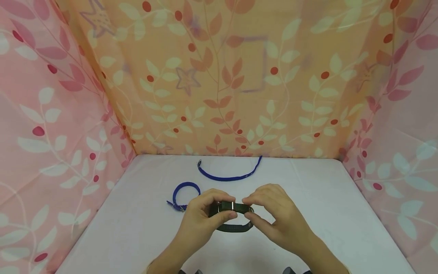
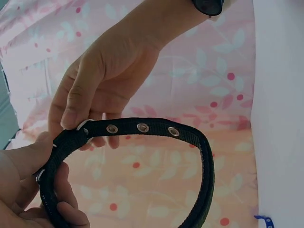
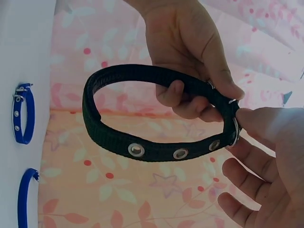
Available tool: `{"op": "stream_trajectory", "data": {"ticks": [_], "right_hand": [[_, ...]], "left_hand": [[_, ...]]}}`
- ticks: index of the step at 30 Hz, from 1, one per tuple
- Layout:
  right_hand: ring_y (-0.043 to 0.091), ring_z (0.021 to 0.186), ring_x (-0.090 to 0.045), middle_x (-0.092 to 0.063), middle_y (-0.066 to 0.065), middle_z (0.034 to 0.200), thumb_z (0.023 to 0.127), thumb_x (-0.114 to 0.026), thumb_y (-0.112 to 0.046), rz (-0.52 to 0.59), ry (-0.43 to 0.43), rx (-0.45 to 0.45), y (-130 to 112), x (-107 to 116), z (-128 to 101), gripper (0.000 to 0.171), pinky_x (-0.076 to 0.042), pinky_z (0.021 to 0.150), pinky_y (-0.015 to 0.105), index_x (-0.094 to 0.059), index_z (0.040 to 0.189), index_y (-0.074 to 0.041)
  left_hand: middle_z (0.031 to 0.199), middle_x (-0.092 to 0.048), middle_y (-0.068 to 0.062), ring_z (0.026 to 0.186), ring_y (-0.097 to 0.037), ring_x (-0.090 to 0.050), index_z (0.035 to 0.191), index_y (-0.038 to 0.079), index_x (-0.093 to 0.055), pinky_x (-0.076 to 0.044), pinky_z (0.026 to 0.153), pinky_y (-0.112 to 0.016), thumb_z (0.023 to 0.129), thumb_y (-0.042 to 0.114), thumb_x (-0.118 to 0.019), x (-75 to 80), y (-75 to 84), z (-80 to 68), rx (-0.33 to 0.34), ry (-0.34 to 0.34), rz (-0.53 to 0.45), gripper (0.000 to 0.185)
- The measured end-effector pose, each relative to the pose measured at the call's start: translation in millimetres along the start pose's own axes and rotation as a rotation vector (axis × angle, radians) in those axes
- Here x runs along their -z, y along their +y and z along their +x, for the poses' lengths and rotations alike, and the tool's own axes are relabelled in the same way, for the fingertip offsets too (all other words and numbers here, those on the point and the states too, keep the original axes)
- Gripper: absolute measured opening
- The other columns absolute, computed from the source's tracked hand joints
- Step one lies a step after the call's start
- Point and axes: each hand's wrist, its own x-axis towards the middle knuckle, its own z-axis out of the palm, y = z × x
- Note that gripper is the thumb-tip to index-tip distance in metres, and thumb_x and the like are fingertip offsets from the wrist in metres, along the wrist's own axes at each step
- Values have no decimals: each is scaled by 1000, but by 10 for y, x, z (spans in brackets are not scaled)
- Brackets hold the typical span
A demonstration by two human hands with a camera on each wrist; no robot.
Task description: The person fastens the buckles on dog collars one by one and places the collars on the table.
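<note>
You've got the dark green collar (image 1: pixel 236 217) up off the tabletop (image 1: pixel 325 213), held between both hands just in front of you. Left hand (image 1: pixel 202 219) pinches it at the buckle end, thumb under, fingers curled over the top. Right hand (image 1: pixel 277 219) pinches the strap right beside the metal buckle, thumb and forefinger on it, other fingers loose.

Left wrist view: the strap's eyelets (image 2: pixel 142 127) sit in a row, three showing, and the strap already runs round in a full loop. Right wrist view confirms it, loop closed, the metal buckle (image 3: pixel 234 129) right at your fingertips. Can't tell if the pin is through a hole; the fingers cover that spot.

Progress, as I read it: loop's formed, strap's at or in the buckle, so this one's near done or just being fastened.

Behind it, one blue collar (image 1: pixel 184 194) lies looped on the tabletop, looks buckled. Another blue collar (image 1: pixel 229 176) lies open, well back near the cloth backdrop (image 1: pixel 219 76). So prob one done, one in hand, one left.
</note>
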Motion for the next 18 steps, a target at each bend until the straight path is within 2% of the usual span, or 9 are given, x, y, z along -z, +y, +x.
{"op": "stream_trajectory", "data": {"ticks": [2,4,9,12,18], "right_hand": [[17,95,-62,-69,-1,100,100,-69,-26,15,-6,-10,-4,-8,-5,25,-41,100,27,-71,111,-4],[17,96,-62,-69,0,101,99,-70,-26,22,-10,-14,-6,-20,-9,25,-41,100,27,-70,111,-3],[16,95,-62,-69,-1,100,100,-70,-26,15,-9,-37,-6,-32,-17,24,-41,99,26,-70,112,-4],[14,94,-61,-69,-2,99,99,-70,-27,9,-6,-62,-4,-23,-22,25,-41,98,26,-71,112,-5],[11,95,-61,-69,-5,101,96,-75,-28,30,-25,-159,-1,2,-53,24,-42,95,24,-70,111,-10]], "left_hand": [[103,-71,-1,90,-16,-65,108,17,-76,-59,73,-26,85,14,-84,0,-5,-1,10,8,16,25],[103,-72,1,90,-16,-63,106,19,-77,-57,72,-24,84,16,-85,0,-11,1,-8,11,47,24],[100,-75,1,90,-14,-61,106,15,-78,-52,74,-25,85,14,-84,12,-34,10,-120,28,128,22],[99,-75,1,92,-14,-62,106,15,-78,-52,79,-28,86,13,-82,19,-36,16,-155,43,148,21],[98,-75,5,94,-15,-63,105,19,-77,-51,83,-29,86,15,-82,33,-20,33,-108,78,166,21]]}}
